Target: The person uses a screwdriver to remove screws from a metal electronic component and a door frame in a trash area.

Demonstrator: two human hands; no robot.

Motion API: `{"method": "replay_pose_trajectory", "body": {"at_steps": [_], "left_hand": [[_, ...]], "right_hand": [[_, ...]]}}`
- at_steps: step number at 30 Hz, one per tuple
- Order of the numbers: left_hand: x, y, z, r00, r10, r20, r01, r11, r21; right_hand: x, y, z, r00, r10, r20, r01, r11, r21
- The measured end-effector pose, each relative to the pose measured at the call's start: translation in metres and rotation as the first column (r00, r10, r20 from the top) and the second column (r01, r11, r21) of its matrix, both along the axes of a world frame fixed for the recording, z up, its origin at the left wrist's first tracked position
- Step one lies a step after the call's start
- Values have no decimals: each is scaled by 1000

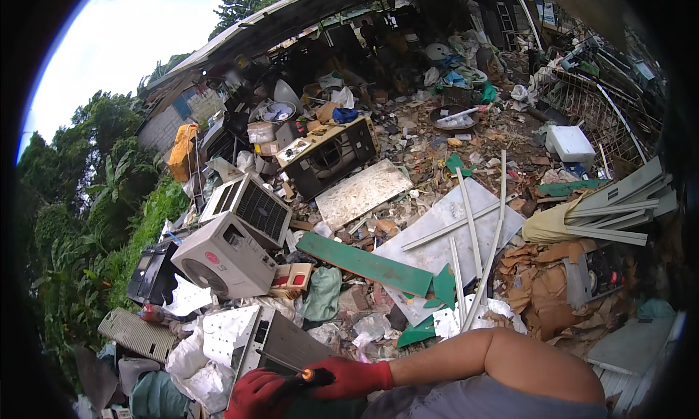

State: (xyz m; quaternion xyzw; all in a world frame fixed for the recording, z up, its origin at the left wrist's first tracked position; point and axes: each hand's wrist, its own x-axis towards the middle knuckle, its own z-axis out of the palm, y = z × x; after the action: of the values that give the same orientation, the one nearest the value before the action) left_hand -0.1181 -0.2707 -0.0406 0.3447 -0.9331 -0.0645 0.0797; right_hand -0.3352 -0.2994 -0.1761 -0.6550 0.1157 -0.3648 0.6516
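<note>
My right hand [353, 377], in a red glove, comes in from the right and is closed around a screwdriver [309, 375] with an orange and black handle. Its thin shaft points up and left. Close beside it is my left hand [255, 393], also in a red glove with dark patches; its fingers look curled, and what they hold is hidden. Both hands are at the near end of a grey metal appliance casing [295, 345], which has a white panel with holes [231, 337] on its left side.
An air conditioner outdoor unit [222, 255] lies tilted beyond the casing, beside another grilled unit [255, 208]. A green board [364, 265], white strips [489, 240] and a pale sheet [415, 248] lie ahead. White bags [198, 368] bulge at the left. Scrap covers the ground.
</note>
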Motion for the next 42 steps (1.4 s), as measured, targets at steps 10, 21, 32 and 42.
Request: {"method": "replay_pose_trajectory", "body": {"at_steps": [10,21,32,42], "left_hand": [[-48,7,24,932,-285,223,326,929,-176],[-46,-1,10,933,173,316,-44,926,-375],[-30,-8,-1,826,524,207,-501,851,-155],[-30,-14,-3,834,510,210,-507,859,-69]], "right_hand": [[2,10,-10,985,-137,102,121,981,151],[-72,-1,-50,933,-358,-35,359,918,171],[-393,175,-386,-117,-721,-683,522,-630,575],[-630,255,-279,-518,-740,-429,413,-656,632]]}}
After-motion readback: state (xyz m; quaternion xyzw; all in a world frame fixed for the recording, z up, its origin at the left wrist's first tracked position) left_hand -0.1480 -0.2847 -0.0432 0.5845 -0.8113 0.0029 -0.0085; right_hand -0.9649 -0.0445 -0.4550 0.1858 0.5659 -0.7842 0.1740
